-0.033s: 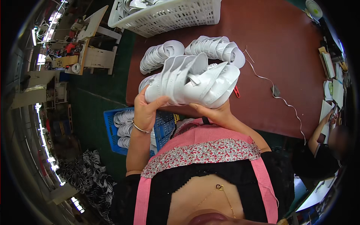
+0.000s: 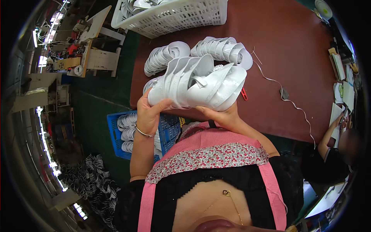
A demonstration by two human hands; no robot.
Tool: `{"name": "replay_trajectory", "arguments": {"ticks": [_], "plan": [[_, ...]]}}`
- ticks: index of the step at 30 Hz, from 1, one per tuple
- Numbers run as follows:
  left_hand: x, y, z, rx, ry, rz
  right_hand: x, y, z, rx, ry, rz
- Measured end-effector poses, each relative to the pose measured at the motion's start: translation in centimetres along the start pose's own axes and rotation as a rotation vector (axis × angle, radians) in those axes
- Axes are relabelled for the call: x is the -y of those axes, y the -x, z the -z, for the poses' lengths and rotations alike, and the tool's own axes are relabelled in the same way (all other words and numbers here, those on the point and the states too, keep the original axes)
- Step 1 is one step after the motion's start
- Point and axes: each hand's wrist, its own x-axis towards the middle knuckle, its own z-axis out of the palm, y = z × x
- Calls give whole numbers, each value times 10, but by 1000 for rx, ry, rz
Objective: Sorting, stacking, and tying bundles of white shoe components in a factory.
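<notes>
nested stack of white shoe pieces (image 2: 206, 92), one: held above the table (image 2: 286, 69), by its near edge, toward the near left corner. left hand (image 2: 148, 114): curled round the stack's left end, thumb pressed to the near side. right hand (image 2: 225, 116): cupping the right end, thumb on the near side, other fingers hidden. handling, as judged: light, pliant, smooth, rather slippery; layers may slip or crease, so best gripped at both ends. beyond: left rear stack (image 2: 164, 58), right rear stack (image 2: 222, 50). white basket (image 2: 177, 21), far left corner: white pieces (image 2: 143, 4). blue crate (image 2: 166, 135), below near left corner: white bundles (image 2: 126, 122) in rows.
</notes>
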Motion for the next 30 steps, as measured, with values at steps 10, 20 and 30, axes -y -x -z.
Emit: {"name": "replay_trajectory", "arguments": {"ticks": [10,20,30], "plan": [[-16,19,3,23,-172,-199,31,0,-1,14,-124,-237],[27,39,1,181,-257,-24,26,13,-4,108,-77,-355],[74,50,22,168,-26,138,8,31,2,151,-31,-437]]}}
